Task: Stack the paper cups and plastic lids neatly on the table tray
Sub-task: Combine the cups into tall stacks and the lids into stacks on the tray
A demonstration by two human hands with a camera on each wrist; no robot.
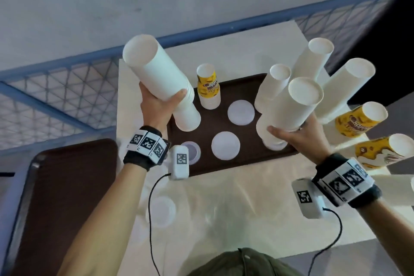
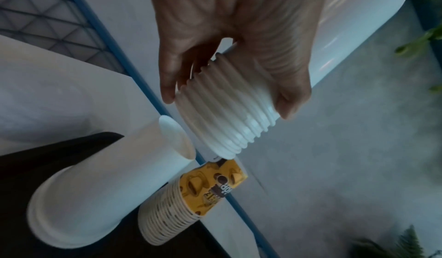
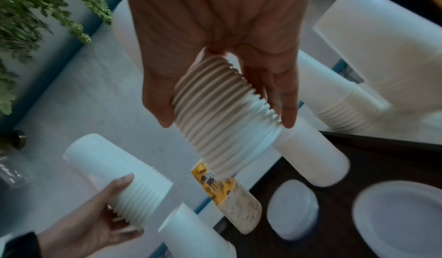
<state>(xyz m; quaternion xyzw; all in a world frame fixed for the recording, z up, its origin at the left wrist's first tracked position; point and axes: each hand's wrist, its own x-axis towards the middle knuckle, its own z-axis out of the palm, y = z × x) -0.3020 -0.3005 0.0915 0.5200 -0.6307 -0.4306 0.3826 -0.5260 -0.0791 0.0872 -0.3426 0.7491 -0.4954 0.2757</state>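
My left hand [image 1: 165, 101] grips a tall stack of white paper cups [image 1: 154, 69], tilted up to the left above another white stack [image 1: 187, 116] that stands upside down on the brown tray [image 1: 215, 123]. The left wrist view shows the fingers and thumb of that hand [image 2: 227, 105] wrapped round the held stack's ribbed rims [image 2: 222, 122]. My right hand [image 1: 291, 125] holds a second white stack [image 1: 298, 105] over the tray's right end; its rims [image 3: 215, 110] fill the right wrist view. A yellow printed stack [image 1: 208, 87] and two white lid piles [image 1: 241, 111] [image 1: 225, 145] sit on the tray.
More white stacks [image 1: 311, 60] [image 1: 345, 89] stand behind the right hand, and yellow cups [image 1: 358, 121] [image 1: 380, 152] lie on the white table at the right. A clear lid [image 1: 190, 151] lies at the tray's front left. Loose lids [image 1: 160, 208] rest near the left forearm. A blue mesh railing [image 1: 67, 87] borders the table.
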